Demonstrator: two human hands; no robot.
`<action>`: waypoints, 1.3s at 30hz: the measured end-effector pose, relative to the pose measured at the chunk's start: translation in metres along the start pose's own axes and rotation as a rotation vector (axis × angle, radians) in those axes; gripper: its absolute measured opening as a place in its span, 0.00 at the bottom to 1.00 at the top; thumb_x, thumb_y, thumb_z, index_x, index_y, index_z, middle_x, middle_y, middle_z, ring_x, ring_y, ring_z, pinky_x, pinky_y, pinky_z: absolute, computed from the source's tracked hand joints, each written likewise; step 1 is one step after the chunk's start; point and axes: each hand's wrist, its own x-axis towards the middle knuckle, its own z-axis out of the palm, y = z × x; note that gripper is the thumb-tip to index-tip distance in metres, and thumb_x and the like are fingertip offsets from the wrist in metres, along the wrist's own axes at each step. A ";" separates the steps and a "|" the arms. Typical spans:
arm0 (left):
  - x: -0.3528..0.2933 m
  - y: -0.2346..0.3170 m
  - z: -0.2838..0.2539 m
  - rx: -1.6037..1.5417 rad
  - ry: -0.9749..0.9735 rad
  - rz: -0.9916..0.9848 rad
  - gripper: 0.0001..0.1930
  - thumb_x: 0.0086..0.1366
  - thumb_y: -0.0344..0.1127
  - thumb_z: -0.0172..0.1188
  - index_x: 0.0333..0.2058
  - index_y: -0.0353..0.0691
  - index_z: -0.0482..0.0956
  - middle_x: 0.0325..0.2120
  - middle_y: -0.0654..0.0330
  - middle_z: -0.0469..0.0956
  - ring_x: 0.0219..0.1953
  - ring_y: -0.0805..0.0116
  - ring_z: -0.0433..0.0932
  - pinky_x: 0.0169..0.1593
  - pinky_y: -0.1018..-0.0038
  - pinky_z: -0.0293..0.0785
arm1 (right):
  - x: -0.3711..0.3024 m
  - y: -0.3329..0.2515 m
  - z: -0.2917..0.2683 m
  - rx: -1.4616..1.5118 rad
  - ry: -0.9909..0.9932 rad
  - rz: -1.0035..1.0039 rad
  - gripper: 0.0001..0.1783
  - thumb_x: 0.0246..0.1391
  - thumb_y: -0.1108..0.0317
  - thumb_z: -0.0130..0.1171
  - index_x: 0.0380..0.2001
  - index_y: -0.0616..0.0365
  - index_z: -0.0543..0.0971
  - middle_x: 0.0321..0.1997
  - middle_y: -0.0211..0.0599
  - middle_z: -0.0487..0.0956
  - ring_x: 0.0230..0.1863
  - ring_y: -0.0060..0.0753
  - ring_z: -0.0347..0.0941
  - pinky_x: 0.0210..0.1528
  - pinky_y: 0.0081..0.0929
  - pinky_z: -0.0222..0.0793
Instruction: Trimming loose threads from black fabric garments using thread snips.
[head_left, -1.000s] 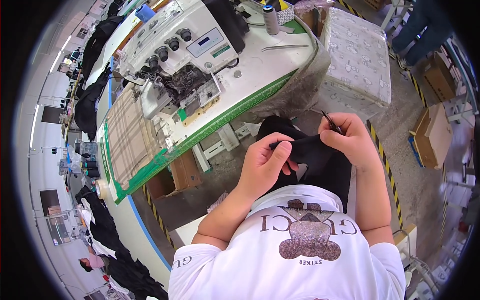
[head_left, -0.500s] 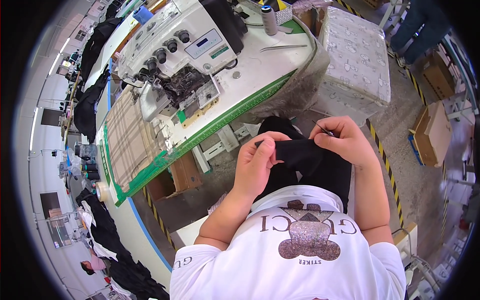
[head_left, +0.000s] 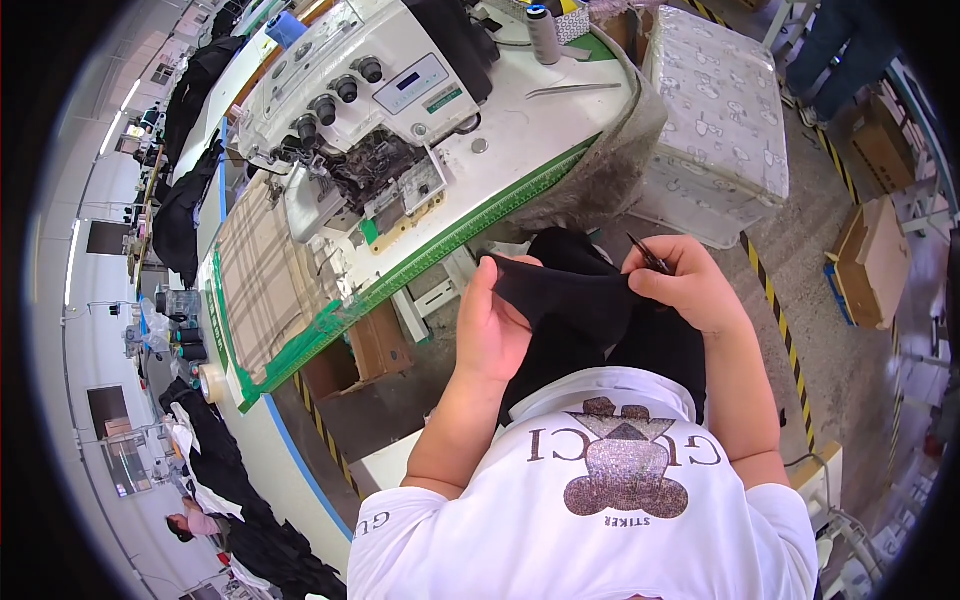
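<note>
Overhead, a long white sewing table with a green ruled front edge point(head_left: 470, 235) runs across a bright workshop with a grey concrete floor point(head_left: 800, 270) marked by yellow-and-black hazard tape. On the table stands a white industrial overlock sewing machine point(head_left: 350, 130) with black dials, beside a beige checked fabric panel point(head_left: 265, 285) and a grey thread cone point(head_left: 543, 32). Past the table's end sits a white padded box with a printed pattern point(head_left: 715, 110), and flat cardboard boxes point(head_left: 875, 260) lie further right. Dark garments are heaped along the left aisle point(head_left: 190, 200). The table's edge sits close in front of the hands, leaving them working low, over the lap.

A black knit garment piece point(head_left: 575, 300) hangs between both hands, just below the table edge. The left hand point(head_left: 495, 325) has its fingers curled shut on the cloth's left edge. The right hand point(head_left: 685, 285) pinches the cloth's upper right edge with narrow fingers and also holds a thin dark pointed tool point(head_left: 648, 253) sticking up from them.
</note>
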 end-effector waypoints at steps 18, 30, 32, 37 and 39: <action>-0.003 -0.022 0.006 0.310 0.056 -0.046 0.12 0.59 0.34 0.61 0.38 0.32 0.75 0.34 0.58 0.78 0.35 0.72 0.77 0.41 0.77 0.74 | 0.008 0.019 0.007 0.531 0.073 0.054 0.03 0.49 0.75 0.57 0.29 0.61 0.75 0.18 0.19 0.67 0.13 0.07 0.53 0.15 0.11 0.45; 0.001 -0.005 0.007 0.296 0.199 0.051 0.09 0.64 0.39 0.54 0.26 0.43 0.73 0.23 0.69 0.76 0.23 0.82 0.73 0.27 0.84 0.71 | 0.014 0.023 0.006 0.413 0.045 0.120 0.04 0.48 0.73 0.60 0.29 0.59 0.76 0.19 0.18 0.68 0.14 0.08 0.54 0.15 0.11 0.47; 0.003 0.008 0.014 0.251 0.239 0.061 0.09 0.64 0.39 0.54 0.28 0.42 0.74 0.23 0.68 0.76 0.22 0.81 0.73 0.26 0.82 0.71 | 0.015 0.019 0.004 0.190 -0.066 0.145 0.06 0.46 0.71 0.62 0.28 0.60 0.77 0.20 0.18 0.69 0.17 0.07 0.57 0.17 0.11 0.50; 0.005 0.045 -0.011 0.235 0.256 0.192 0.09 0.65 0.39 0.53 0.32 0.39 0.75 0.27 0.63 0.78 0.26 0.77 0.76 0.31 0.81 0.73 | 0.017 0.019 -0.002 0.100 -0.174 0.076 0.06 0.45 0.72 0.62 0.27 0.60 0.77 0.21 0.17 0.70 0.22 0.08 0.60 0.22 0.11 0.54; 0.003 0.056 -0.002 0.146 0.235 0.201 0.10 0.65 0.38 0.53 0.33 0.38 0.75 0.29 0.61 0.79 0.30 0.74 0.77 0.35 0.79 0.74 | 0.021 0.022 -0.005 0.074 -0.205 0.039 0.06 0.44 0.72 0.62 0.27 0.60 0.76 0.21 0.17 0.70 0.23 0.09 0.60 0.24 0.12 0.55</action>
